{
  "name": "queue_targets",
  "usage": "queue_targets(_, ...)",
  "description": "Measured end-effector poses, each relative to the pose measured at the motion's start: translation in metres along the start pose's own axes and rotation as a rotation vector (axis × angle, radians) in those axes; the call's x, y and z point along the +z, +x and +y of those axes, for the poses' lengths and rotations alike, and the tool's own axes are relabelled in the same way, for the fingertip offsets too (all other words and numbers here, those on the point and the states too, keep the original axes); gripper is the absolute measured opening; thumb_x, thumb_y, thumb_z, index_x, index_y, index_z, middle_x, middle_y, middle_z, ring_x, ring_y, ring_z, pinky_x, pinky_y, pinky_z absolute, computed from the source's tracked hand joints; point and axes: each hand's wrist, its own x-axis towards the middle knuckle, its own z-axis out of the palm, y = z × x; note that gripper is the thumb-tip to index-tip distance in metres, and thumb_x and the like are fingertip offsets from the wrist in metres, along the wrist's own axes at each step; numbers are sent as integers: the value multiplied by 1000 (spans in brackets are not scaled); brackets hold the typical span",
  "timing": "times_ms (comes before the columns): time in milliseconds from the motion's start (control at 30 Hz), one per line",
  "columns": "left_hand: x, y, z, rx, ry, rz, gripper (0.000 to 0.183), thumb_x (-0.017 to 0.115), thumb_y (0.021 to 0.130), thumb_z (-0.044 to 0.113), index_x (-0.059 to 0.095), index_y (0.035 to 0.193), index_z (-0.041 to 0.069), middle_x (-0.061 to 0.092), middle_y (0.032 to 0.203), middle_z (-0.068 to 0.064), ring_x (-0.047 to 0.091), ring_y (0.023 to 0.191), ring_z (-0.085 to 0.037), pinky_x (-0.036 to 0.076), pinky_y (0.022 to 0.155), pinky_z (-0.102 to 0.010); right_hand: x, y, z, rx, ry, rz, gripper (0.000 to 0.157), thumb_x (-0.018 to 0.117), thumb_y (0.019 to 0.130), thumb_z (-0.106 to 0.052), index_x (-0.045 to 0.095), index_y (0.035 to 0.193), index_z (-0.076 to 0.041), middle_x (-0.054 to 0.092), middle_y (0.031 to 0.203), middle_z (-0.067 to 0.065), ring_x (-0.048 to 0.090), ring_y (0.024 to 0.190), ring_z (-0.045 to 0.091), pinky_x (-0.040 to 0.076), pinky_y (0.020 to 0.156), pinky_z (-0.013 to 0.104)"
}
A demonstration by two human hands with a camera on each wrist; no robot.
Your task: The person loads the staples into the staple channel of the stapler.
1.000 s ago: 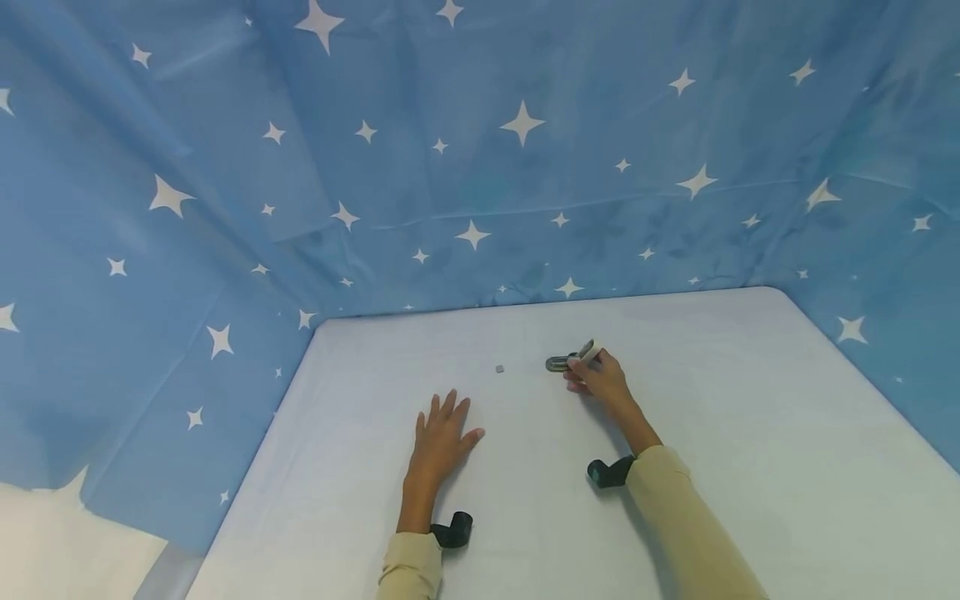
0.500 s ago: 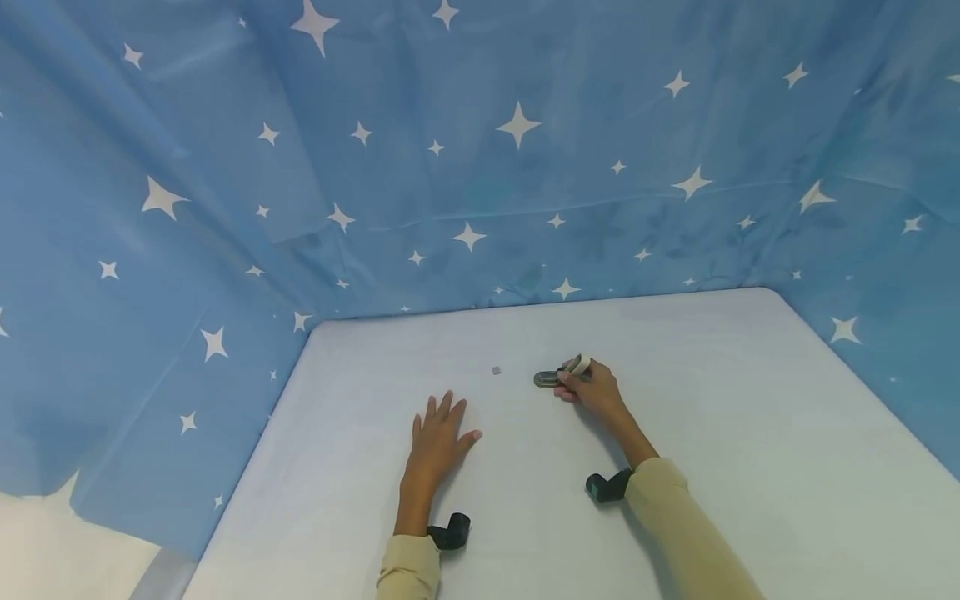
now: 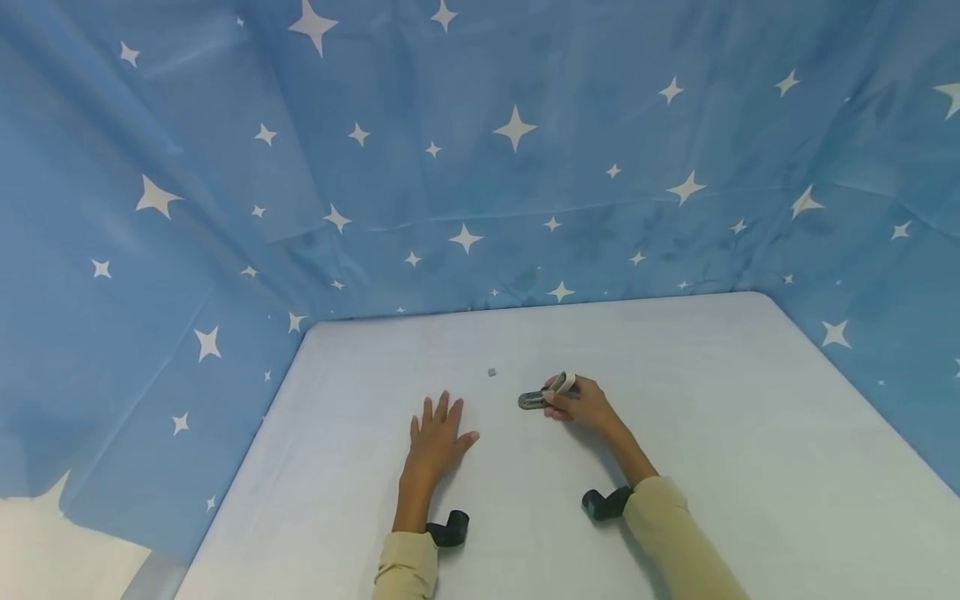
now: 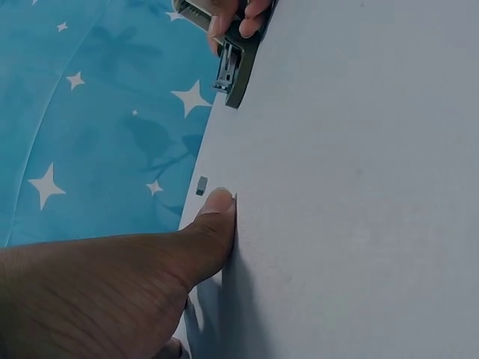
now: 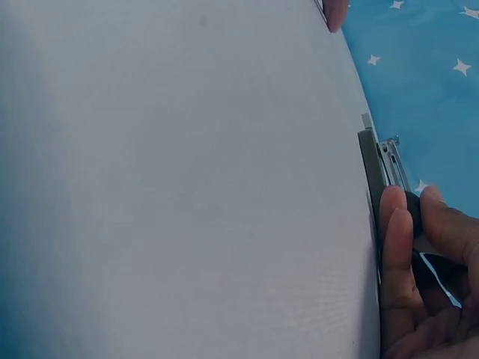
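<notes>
My right hand (image 3: pixel 590 408) grips a stapler (image 3: pixel 531 401) with its white top cover swung up. The stapler's dark base points left, low over the table. In the left wrist view, the metal magazine and dark base of the stapler (image 4: pixel 241 73) show below the gripping fingers. Thumb and fingertips of the right hand (image 5: pixel 408 280) pinch its sides in the right wrist view. My left hand (image 3: pixel 435 446) lies palm down with fingers spread. A small grey block (image 3: pixel 492 372), which looks like a short strip of staples, sits beyond the left fingertips, left of the stapler.
The white table (image 3: pixel 675 375) has a blue curtain with white stars (image 3: pixel 480 167) behind it and along both sides. A black camera mount (image 3: pixel 450 529) is on the left wrist and another camera mount (image 3: pixel 606 504) on the right.
My right hand has brought the stapler nearer to me and to the left. The left hand has stayed flat in place, and the grey block has not moved on the table.
</notes>
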Motion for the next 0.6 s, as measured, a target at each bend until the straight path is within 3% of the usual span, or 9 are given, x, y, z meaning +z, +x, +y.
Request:
queue_targets(200,-1,0,5,6,1,21,66,64,93,36,42,145,1,27,157,-25,16,146,-52,18,114,-66,5,-2,-1,12,-5,-14,41,69,92,-17,58,125,4,69,106,19,69,77,9,56,70,21)
queue_targets(400,-3,3,7,28,8,19,71,67,91,36,41,145,-3,29,156,-26,18,144,-53,22,115,-62,9,-3,-1,23,-69,36,38,73,88,-18,63,119,1,72,98,15,67,72,9,53,67,22)
queue_targets(600,-3,11,5,38,-18,3,77,69,89,38,37,147,-2,29,156,-25,19,146,-49,24,116,-59,11,-4,-4,34,-64,63,36,75,87,-16,64,117,1,72,98,13,67,71,7,54,66,20)
